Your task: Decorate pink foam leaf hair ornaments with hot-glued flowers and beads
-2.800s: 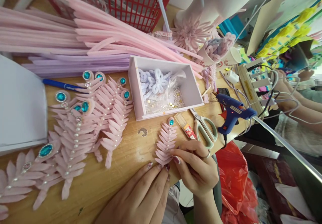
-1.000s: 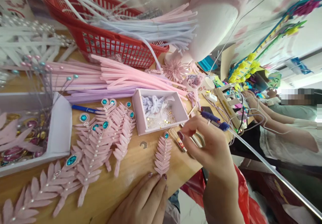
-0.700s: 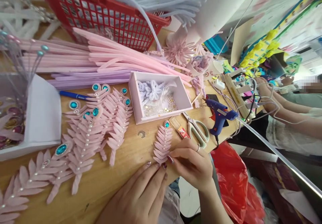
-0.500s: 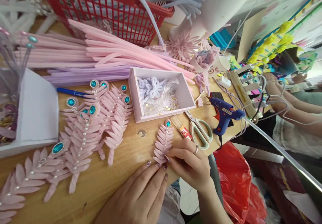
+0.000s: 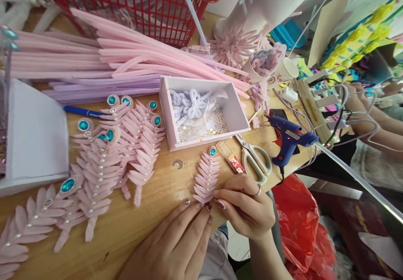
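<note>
The pink leaf spray (image 5: pixel 206 179) is lying on the table (image 5: pixel 168 187) between the white box (image 5: pixel 237 110) and the hands. The glue gun (image 5: pixel 291 135) is resting to the right, presumably for easy reach. The left hand (image 5: pixel 179 238) is lying flat, fingers extending to the spray's base, apparently steadying it. The right hand (image 5: pixel 247 206) is curling beside the spray's edge, thumb and forefinger nearly meeting; whether they are gripping anything cannot be told.
</note>
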Tool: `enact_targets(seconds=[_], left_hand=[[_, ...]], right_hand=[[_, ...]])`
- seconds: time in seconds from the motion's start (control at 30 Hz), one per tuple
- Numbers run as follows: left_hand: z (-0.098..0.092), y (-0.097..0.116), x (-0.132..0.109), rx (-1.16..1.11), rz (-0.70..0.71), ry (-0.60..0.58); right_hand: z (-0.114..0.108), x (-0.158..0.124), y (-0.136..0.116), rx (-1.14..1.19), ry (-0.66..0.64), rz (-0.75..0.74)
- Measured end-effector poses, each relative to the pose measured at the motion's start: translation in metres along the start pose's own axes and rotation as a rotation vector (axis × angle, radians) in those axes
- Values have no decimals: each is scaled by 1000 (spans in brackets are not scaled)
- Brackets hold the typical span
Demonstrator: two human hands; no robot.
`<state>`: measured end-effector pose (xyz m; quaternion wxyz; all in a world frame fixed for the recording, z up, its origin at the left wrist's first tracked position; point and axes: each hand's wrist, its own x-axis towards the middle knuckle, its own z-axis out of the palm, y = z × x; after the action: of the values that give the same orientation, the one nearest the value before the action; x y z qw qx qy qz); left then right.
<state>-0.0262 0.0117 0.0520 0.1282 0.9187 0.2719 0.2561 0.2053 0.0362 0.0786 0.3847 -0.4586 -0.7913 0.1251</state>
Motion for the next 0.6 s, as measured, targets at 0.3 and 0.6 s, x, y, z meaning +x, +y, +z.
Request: enact_targets(seconds=[0.3, 0.6], left_hand=[[2, 1, 2, 5, -12, -5], [-1, 2, 1, -2, -9, -19]], right_hand=[[1, 0, 0, -41, -60, -1], [1, -1, 2, -37, -86, -8]])
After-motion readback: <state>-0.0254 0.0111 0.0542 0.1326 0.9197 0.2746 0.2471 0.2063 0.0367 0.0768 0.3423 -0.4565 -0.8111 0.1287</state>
